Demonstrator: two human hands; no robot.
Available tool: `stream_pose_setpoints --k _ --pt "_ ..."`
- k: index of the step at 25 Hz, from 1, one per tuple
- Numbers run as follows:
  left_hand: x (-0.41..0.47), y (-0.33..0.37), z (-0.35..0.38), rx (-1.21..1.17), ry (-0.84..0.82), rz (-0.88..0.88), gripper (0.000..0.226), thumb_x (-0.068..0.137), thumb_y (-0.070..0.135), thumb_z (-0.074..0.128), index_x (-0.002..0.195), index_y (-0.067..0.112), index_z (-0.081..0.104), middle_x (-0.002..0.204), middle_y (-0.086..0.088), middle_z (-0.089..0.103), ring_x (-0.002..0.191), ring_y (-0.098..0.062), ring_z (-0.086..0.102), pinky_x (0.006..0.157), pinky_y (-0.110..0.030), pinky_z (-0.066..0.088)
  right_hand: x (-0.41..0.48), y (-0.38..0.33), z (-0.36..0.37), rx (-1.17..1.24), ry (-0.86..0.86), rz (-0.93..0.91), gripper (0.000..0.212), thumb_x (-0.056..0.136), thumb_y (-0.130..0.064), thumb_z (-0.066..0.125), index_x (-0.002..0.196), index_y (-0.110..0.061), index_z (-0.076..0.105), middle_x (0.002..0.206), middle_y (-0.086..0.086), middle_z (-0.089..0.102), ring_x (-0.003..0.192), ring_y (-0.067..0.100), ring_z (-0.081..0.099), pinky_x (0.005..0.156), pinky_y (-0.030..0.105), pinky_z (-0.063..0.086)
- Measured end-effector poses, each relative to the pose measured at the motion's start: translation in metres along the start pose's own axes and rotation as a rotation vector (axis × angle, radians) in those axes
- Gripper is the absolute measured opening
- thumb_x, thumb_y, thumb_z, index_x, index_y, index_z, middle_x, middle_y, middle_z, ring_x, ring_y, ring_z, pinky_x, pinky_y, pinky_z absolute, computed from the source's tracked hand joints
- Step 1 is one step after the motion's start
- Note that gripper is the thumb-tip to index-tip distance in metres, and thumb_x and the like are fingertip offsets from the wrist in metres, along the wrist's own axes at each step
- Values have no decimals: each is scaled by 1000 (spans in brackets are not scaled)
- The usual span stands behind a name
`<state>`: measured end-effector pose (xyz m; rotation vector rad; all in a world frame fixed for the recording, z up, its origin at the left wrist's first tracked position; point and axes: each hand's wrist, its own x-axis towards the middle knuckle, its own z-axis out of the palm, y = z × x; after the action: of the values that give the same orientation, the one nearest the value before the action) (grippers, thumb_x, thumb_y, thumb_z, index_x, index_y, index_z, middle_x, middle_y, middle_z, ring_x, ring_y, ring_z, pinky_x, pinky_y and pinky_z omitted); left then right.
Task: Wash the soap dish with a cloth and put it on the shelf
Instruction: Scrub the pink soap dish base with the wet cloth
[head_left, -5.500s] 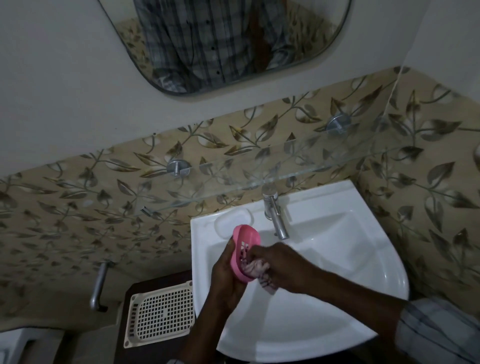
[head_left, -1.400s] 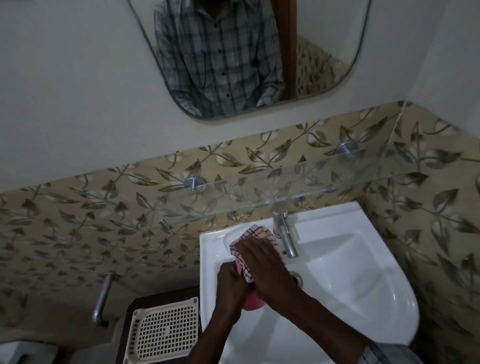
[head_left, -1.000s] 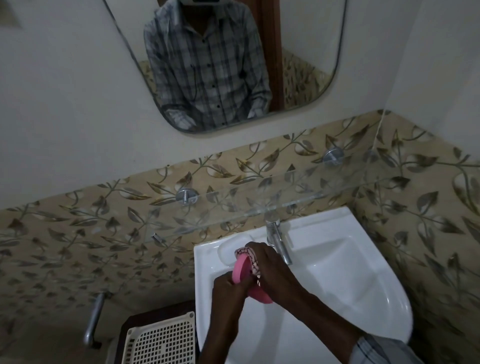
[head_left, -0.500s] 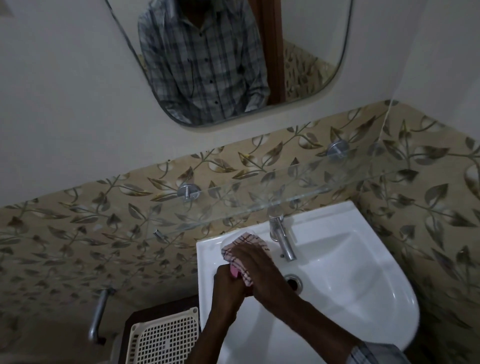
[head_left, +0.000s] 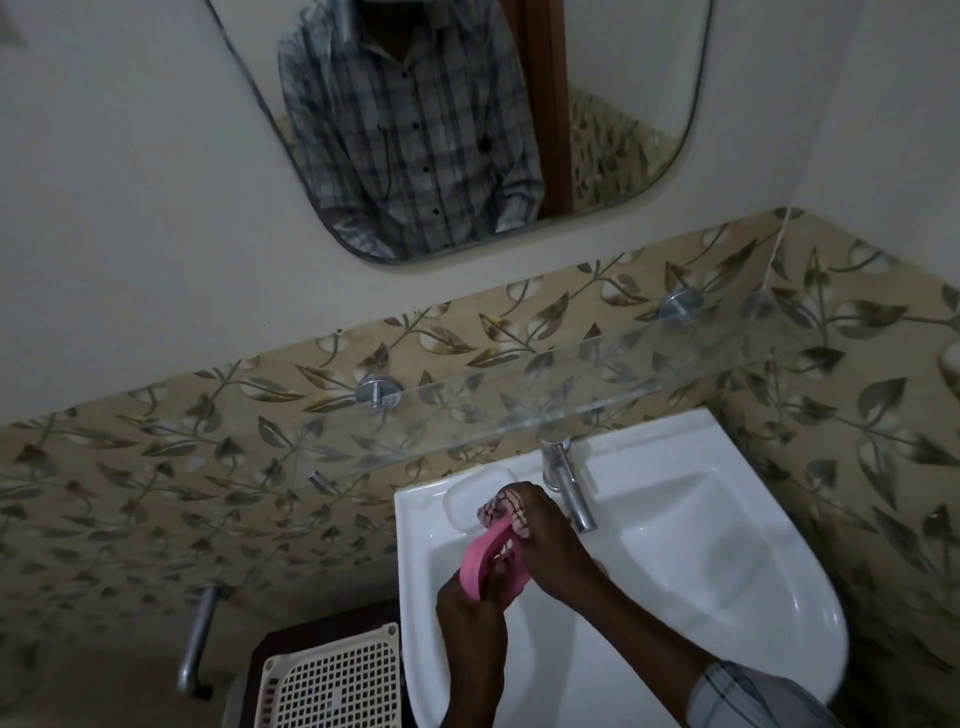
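Observation:
A pink soap dish (head_left: 480, 558) stands tilted on its edge over the left part of the white sink (head_left: 727, 597). My left hand (head_left: 470, 608) grips it from below. My right hand (head_left: 545, 540) presses a pink-and-white checked cloth (head_left: 501, 512) against the dish's upper end and covers most of its inside. A glass shelf (head_left: 519, 405) runs along the leaf-patterned tiled wall just above the sink, on two round metal mounts.
A chrome tap (head_left: 566, 483) stands right of my hands. A moulded soap recess (head_left: 462, 496) lies at the sink's back left. A cream perforated tray (head_left: 332, 680) sits on a dark stand at lower left, a metal handle (head_left: 195, 639) beside it. A mirror (head_left: 441, 119) hangs above.
The cloth has slid from covering the dish's top to bunching at its upper end, so more of the pink rim shows. Both hands stay over the sink's left side.

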<state>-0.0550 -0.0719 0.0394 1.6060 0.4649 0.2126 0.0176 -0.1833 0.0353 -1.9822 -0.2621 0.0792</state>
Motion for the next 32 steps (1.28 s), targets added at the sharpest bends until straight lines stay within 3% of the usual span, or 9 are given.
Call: stream_pose_setpoints --k 4,8,13,18,21,24,26,29,32 --pt "3 6 -2 4 15 -66 11 84 19 74 91 28 77 86 1 79 79 -14 75 66 -23 58 2 -4 3 332 31 284 28 87 -11 51 106 -27 63 96 0 75 77 16 71 53 25 52" --pt "34 32 -8 294 -371 -173 22 76 33 73 86 15 79 79 -3 78 75 -20 74 65 -26 55 8 -5 -8 -53 51 -75 20 90 -7 58 109 -12 63 106 4 67 100 19 63 87 39 53" --pt "45 42 2 541 -243 74 7 83 6 65 79 7 70 72 -2 70 65 -11 62 58 -17 45 2 -12 7 -516 198 -544 34 89 -14 48 114 -7 71 114 10 71 109 25 67 98 41 44" --pt "42 31 6 566 -212 148 17 83 -1 64 69 8 67 64 -3 67 63 -16 63 52 -18 44 -6 -15 6 -260 171 -313 45 99 -44 44 121 -11 65 127 2 63 126 15 48 112 23 31" --pt "39 28 4 539 -162 169 13 86 3 64 77 4 73 71 -8 73 66 -18 68 59 -29 52 -7 -10 8 -158 133 -373 31 97 -14 46 122 -7 63 125 9 65 126 0 45 113 20 28" --pt "22 25 9 345 -25 161 17 87 18 64 79 10 76 69 -7 75 65 -26 71 60 -37 56 -6 -6 2 101 97 3 35 93 -3 53 121 -24 54 118 -15 62 119 11 58 93 9 42" --pt "15 26 9 255 -85 94 20 87 24 66 75 12 76 67 -7 75 65 -27 71 59 -38 55 -5 -2 3 59 37 54 35 91 -3 57 118 -24 53 115 -14 60 114 15 59 87 6 42" --pt "32 37 0 316 -257 -27 20 83 20 65 71 9 77 66 -11 75 66 -31 72 61 -38 57 -7 -16 -1 -116 -60 -84 41 86 -23 67 125 -16 55 120 3 59 112 22 59 94 29 49" --pt "35 41 1 264 -171 68 21 89 13 61 75 5 75 69 -17 74 69 -37 73 65 -53 61 -8 -18 4 -499 84 -324 58 65 -33 86 115 -10 67 108 6 70 101 22 68 91 36 56"
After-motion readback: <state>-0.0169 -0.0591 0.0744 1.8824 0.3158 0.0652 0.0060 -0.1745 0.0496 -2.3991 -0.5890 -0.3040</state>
